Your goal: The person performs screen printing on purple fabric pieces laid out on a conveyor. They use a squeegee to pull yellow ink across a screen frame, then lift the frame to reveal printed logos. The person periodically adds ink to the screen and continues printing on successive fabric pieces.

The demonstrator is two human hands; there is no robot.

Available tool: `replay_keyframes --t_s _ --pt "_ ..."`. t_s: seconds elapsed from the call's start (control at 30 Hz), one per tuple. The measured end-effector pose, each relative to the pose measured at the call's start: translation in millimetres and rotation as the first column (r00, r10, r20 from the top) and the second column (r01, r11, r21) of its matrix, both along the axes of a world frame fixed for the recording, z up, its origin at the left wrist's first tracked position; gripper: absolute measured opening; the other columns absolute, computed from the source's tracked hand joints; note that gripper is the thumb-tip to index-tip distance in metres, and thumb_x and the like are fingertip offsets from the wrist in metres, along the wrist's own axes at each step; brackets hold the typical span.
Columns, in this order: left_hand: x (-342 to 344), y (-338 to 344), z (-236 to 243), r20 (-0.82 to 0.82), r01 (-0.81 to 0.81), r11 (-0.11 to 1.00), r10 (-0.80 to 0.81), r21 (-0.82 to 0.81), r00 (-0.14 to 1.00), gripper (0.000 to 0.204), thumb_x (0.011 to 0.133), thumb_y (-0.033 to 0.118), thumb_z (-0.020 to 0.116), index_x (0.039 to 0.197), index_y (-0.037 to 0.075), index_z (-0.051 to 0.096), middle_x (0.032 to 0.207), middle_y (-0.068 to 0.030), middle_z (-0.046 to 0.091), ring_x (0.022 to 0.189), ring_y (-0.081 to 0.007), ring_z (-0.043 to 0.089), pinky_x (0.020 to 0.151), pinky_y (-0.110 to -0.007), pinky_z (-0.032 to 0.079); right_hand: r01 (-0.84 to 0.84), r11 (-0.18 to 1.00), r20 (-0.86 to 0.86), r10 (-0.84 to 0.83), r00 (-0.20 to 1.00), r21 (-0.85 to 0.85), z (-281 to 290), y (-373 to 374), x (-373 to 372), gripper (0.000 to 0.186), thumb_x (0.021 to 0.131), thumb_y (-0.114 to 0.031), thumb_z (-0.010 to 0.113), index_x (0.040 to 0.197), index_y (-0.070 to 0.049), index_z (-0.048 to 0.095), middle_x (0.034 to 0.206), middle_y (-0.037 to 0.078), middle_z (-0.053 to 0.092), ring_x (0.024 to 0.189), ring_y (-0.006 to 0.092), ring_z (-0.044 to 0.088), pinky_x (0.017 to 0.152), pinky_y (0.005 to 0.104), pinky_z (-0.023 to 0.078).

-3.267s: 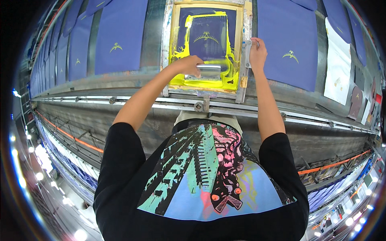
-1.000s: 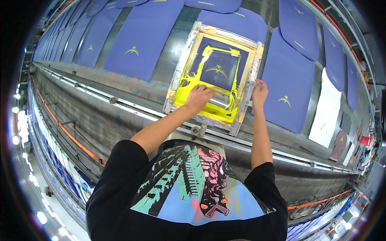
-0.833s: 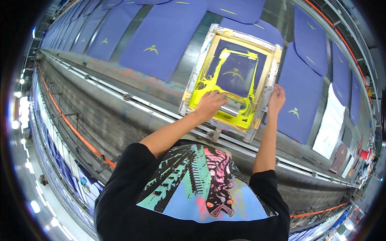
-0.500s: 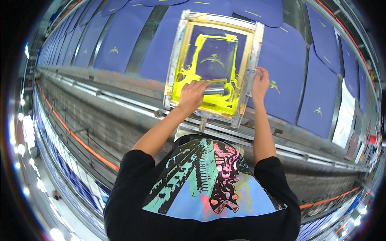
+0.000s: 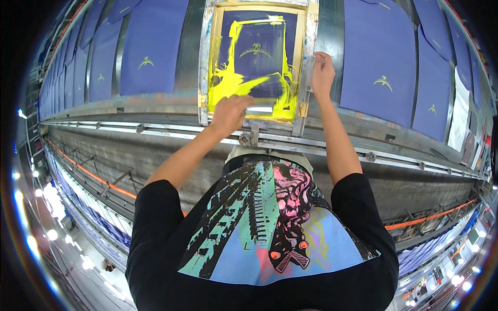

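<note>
A screen printing frame [image 5: 206, 57] lies over the table, with bright yellow ink [image 5: 226, 80] spread on its mesh around a dark arched motif. My left hand [image 5: 230, 114] is closed around a squeegee [image 5: 259, 109] inside the frame, near its close end. Part of the squeegee is hidden by my fingers and smeared by motion. At the frame's right side, my right hand [image 5: 322, 76] has its fingers bent together against the metal edge bar [image 5: 309, 75]. My palm hides just how they grip it.
Purple fabric panels [image 5: 378, 52] with small yellow prints lie in a row along the long table on both sides. A metal rail [image 5: 176, 133] runs along the close edge. White sheets [image 5: 460, 106] lie at the far right. An orange line [image 5: 93, 173] runs lower left.
The screen frame now appears higher and straighter in view, as the whole view has also shifted. My left hand and the squeegee have come closer to the frame's close end. My right hand stays on its side.
</note>
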State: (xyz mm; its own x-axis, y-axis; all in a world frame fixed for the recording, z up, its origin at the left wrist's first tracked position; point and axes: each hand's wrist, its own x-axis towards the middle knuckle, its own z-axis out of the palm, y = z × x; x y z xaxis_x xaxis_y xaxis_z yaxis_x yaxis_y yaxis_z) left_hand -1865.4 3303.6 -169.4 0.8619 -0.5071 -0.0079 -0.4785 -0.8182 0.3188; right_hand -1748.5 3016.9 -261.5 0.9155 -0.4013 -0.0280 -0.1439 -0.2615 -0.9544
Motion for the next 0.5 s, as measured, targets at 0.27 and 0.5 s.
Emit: replay_keyframes --t_s 0.27,0.5 --pt "97.7 13.3 -13.5 -0.698 -0.043 0.995 0.095 0.092 0.710 0.042 0.077 0.013 0.083 0.115 0.001 0.070 0.095 -0.0124 0.076 0.085 -0.0210 0.071 0.076 -0.035 0.054 0.012 0.999 -0.099 -0.016 0.995 -0.045 -3.2 11.8 2.1 0.018 0.102 -0.020 0.055 0.108 -0.010 0.069 0.071 0.018 0.065 0.067 0.0347 0.064 0.068 0.0472 0.047" --pt "196.8 15.3 4.4 -0.881 0.085 0.992 0.041 0.092 0.472 0.041 0.064 0.010 0.087 0.100 -0.001 0.074 0.092 -0.0086 0.077 0.082 -0.0188 0.071 0.076 -0.034 0.054 0.060 0.998 -0.004 -0.060 0.998 -0.026 -6.9 16.0 3.7 0.018 0.102 -0.020 0.055 0.106 -0.010 0.070 0.068 0.017 0.064 0.065 0.0351 0.063 0.069 0.0471 0.048"
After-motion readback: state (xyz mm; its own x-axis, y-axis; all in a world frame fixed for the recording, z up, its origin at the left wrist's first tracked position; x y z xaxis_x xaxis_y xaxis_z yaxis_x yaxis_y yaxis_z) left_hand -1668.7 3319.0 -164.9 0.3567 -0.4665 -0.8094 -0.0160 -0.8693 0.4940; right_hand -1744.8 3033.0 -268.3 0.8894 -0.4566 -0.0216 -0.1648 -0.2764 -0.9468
